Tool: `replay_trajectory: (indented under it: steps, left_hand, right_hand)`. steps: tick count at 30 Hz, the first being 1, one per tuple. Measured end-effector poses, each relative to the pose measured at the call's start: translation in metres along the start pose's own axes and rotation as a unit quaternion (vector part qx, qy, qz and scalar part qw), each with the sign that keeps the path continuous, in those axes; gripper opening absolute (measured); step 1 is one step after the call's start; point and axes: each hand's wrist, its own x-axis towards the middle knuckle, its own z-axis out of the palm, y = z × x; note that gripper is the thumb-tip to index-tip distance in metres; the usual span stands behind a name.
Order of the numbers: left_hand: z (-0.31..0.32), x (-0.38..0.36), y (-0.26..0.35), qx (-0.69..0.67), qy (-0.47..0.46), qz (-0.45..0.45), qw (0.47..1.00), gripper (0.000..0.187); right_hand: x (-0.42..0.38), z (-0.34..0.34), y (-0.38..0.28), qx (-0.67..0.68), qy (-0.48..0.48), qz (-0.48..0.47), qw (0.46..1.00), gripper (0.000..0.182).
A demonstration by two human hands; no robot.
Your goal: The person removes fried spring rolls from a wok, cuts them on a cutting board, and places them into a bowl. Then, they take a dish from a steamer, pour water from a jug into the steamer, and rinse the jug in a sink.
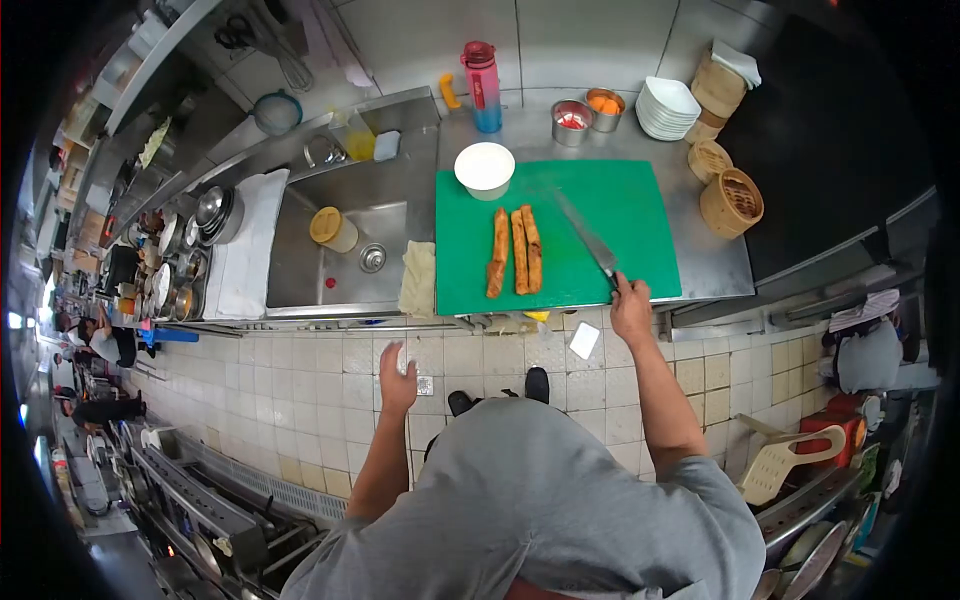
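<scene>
As your right fingers point(624, 285) grasp the long steel knife point(592, 240), three slim brown fried sticks point(520, 250) lie left, pointing away from you on the rectangular green board point(625, 205); left fingers point(389, 354) released, farther.

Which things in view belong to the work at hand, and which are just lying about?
Likely in use:
knife, in the right hand
green cutting board
three browned, fried-looking sticks
white bowl, perhaps

Apparently lying about:
pink-and-blue bottle
stacked white dishes
bamboo steamers
yellow-lidded jar in the sink
</scene>
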Motion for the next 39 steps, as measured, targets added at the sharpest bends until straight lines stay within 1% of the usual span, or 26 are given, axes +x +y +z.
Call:
replay_trajectory:
  steps: [1,2,3,4,5,6,8,9,10,11,13,14,16,18,20,21,23,24,26,28,30,32,33,35,37,39]
  left_hand:
    - [-0.004,-0.019,-0.026,-0.007,0.011,-0.028,1.000,0.050]
    - [-0.010,-0.040,-0.053,-0.014,0.022,-0.059,0.998,0.050]
    - [-0.018,-0.061,-0.077,-0.018,0.019,-0.128,0.991,0.050]
    - [-0.028,-0.087,-0.103,-0.021,0.016,-0.198,0.980,0.050]
    - [-0.035,-0.125,-0.155,-0.029,0.011,-0.304,0.952,0.051]
    - [-0.036,-0.154,-0.191,-0.038,0.004,-0.403,0.914,0.053]
    - [-0.077,-0.181,-0.163,-0.108,-0.009,-0.617,0.779,0.058]
    - [-0.078,-0.196,-0.177,-0.113,-0.012,-0.617,0.778,0.058]
    - [-0.081,-0.223,-0.210,-0.107,-0.075,-0.638,0.759,0.058]
    - [-0.091,-0.250,-0.230,-0.102,-0.129,-0.660,0.733,0.059]
    - [-0.098,-0.272,-0.224,-0.102,-0.131,-0.637,0.753,0.058]
    - [-0.093,-0.282,-0.231,-0.092,-0.125,-0.627,0.763,0.056]
    - [-0.096,-0.269,-0.221,-0.104,-0.134,-0.631,0.757,0.055]
    - [-0.101,-0.243,-0.211,-0.110,-0.126,-0.628,0.760,0.054]
    - [-0.109,-0.223,-0.217,-0.113,-0.170,-0.582,0.787,0.052]
    - [-0.109,-0.217,-0.233,-0.115,-0.169,-0.584,0.786,0.052]
    - [-0.104,-0.207,-0.269,-0.067,-0.160,-0.477,0.862,0.048]
    - [-0.109,-0.202,-0.278,-0.068,-0.161,-0.479,0.860,0.048]
    - [-0.133,-0.184,-0.272,-0.113,-0.109,-0.426,0.891,0.045]
    - [-0.157,-0.180,-0.270,-0.134,-0.095,-0.454,0.876,0.045]
    - [-0.172,-0.185,-0.280,-0.156,-0.079,-0.476,0.862,0.045]
    - [-0.182,-0.205,-0.297,-0.081,-0.077,-0.501,0.858,0.043]
    - [-0.190,-0.208,-0.295,-0.083,-0.074,-0.499,0.860,0.043]
    - [-0.208,-0.222,-0.287,-0.104,-0.082,-0.604,0.786,0.042]
    - [-0.211,-0.252,-0.305,-0.117,-0.079,-0.620,0.772,0.043]
    - [-0.205,-0.275,-0.322,-0.128,-0.067,-0.636,0.758,0.043]
  right_hand:
    - [-0.001,-0.003,0.006,0.000,0.001,0.001,1.000,0.042]
    - [-0.001,-0.006,0.015,-0.023,0.031,0.036,0.999,0.043]
    - [-0.003,-0.007,0.021,-0.047,0.058,0.070,0.995,0.044]
    - [-0.005,-0.009,0.022,-0.050,0.055,0.067,0.995,0.044]
    - [-0.005,-0.014,0.021,-0.050,0.094,0.128,0.986,0.045]
    - [-0.004,-0.020,0.020,-0.049,0.136,0.188,0.971,0.045]
    - [-0.009,-0.019,0.019,-0.022,0.177,0.202,0.963,0.046]
    - [-0.015,-0.018,0.016,0.002,0.202,0.152,0.968,0.045]
    - [-0.019,-0.013,0.006,0.030,0.219,0.095,0.971,0.045]
    - [-0.026,-0.010,-0.013,0.036,0.208,0.080,0.974,0.045]
    - [-0.047,-0.012,-0.072,0.168,0.100,-0.015,0.981,0.044]
    - [-0.054,0.002,-0.099,0.171,0.081,-0.029,0.982,0.044]
    - [-0.076,0.028,-0.156,0.256,-0.062,-0.110,0.958,0.046]
    - [-0.093,0.046,-0.229,0.196,-0.138,-0.093,0.966,0.048]
    - [-0.104,0.095,-0.269,0.164,-0.087,-0.188,0.964,0.052]
    - [-0.106,0.114,-0.287,0.163,-0.090,-0.191,0.964,0.052]
    - [-0.107,0.146,-0.311,0.069,-0.143,-0.178,0.971,0.055]
    - [-0.110,0.156,-0.316,0.068,-0.145,-0.178,0.971,0.055]
    - [-0.116,0.171,-0.322,-0.015,-0.163,-0.162,0.973,0.057]
    - [-0.129,0.169,-0.315,-0.031,-0.181,-0.158,0.970,0.056]
    - [-0.147,0.153,-0.299,-0.047,-0.200,-0.151,0.967,0.056]
    - [-0.175,0.113,-0.283,-0.054,-0.225,-0.134,0.964,0.058]
    - [-0.191,0.090,-0.273,-0.056,-0.244,-0.122,0.960,0.060]
    - [-0.224,0.056,-0.240,-0.033,-0.223,-0.141,0.964,0.059]
    - [-0.242,0.023,-0.216,-0.021,-0.218,-0.126,0.968,0.058]
    - [-0.247,0.001,-0.205,-0.017,-0.190,-0.124,0.974,0.049]
